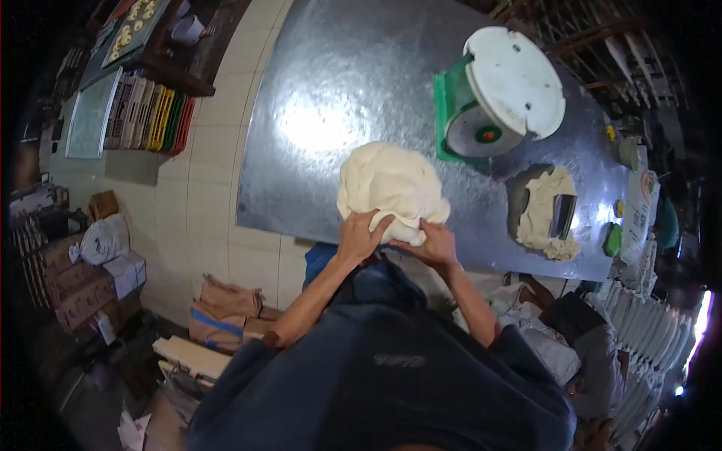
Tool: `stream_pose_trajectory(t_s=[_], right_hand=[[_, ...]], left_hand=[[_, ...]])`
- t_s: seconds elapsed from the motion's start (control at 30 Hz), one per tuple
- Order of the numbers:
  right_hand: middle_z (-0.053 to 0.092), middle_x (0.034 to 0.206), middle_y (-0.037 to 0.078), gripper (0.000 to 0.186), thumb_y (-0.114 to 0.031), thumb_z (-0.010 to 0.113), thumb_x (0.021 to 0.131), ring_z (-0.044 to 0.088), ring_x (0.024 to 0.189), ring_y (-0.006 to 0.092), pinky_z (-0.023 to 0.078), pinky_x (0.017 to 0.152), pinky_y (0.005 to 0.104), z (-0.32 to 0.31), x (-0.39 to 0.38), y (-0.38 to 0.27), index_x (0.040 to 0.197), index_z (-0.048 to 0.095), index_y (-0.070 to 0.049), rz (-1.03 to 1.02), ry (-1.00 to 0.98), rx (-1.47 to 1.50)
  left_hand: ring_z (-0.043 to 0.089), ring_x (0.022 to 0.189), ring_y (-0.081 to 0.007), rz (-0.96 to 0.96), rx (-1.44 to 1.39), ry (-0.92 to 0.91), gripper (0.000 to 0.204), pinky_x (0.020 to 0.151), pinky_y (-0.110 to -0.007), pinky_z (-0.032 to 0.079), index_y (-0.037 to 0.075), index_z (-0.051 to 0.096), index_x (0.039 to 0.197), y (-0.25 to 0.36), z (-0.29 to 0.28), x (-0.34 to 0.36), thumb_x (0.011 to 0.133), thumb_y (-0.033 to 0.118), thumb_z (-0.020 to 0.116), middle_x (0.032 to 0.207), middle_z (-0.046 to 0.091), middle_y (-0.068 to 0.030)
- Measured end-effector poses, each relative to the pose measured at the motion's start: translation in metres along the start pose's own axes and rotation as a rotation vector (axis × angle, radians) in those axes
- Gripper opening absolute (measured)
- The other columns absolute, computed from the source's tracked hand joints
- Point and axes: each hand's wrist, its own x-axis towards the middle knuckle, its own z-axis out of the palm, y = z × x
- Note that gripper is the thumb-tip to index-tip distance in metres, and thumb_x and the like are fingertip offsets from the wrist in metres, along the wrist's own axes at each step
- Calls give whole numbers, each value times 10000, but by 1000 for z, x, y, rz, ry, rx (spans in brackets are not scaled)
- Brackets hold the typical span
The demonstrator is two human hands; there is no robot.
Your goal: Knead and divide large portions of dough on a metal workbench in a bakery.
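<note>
A large, lumpy ball of pale dough (387, 180) sits at the near edge of the steel table (301, 75). My left hand (361, 240) grips the dough's near left side, its fingers pressed into a fold. My right hand (436, 246) holds the near right side, with the thumb on the dough and some fingers hidden under it. To the right lies a flattened, darker piece of dough (538, 218) with a metal scraper (564, 218) on it. Behind stands a green scale (459, 98) with a white, chipped round plate (515, 79).
Stacked coloured crates (150, 116) and a tray of shaped pieces (128, 37) are at upper left. Cardboard boxes (68, 278) and a white sack (105, 244) line the left floor. Brown paper bags (214, 327) lie behind my left arm. A green object (613, 239) rests at the table's right edge.
</note>
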Motion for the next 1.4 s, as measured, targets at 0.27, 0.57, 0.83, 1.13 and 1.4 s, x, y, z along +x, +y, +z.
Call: stream_pose_trajectory(t_s=[0.27,0.57,0.83,1.13,1.4], right_hand=[[661,924,87,323,-307,676,829,610,842,177,484,759,298,-154,137,-30,1041,661,-64,-6,-321,464],[519,1152,209,577,-302,742,776,540,1031,309,449,879,387,-49,142,-74,1190,498,17,474,191,510],[306,1396,256,1107,-529,823,569,339,1282,387,339,1034,434,85,175,-121,1377,293,10,431,267,287],[521,1255,197,1106,-477,869,512,533,1144,310,437,968,385,82,220,-54,1363,340,-7,385,91,758],[638,1064,149,883,-405,854,576,612,1017,275,476,909,365,-85,220,-133,1279,447,-58,-292,52,625]], left_hand=[[598,1026,-270,-761,-1232,-246,803,887,-363,481,-56,453,1265,-21,-60,10,887,649,387,1180,577,-177],[522,1104,-285,-730,-503,571,675,952,-346,398,-12,404,1308,-162,-163,-27,881,485,567,1229,494,-194],[439,1217,-357,-194,184,186,949,1022,-407,356,-6,386,1342,-94,-133,156,617,409,836,1309,456,-241],[649,948,-268,-202,21,-212,770,840,-363,505,6,563,1188,-91,-136,227,618,452,829,1039,660,-175],[617,929,-153,90,-661,-402,505,846,-303,498,-30,602,1095,33,-188,190,690,181,816,1000,667,-103]])
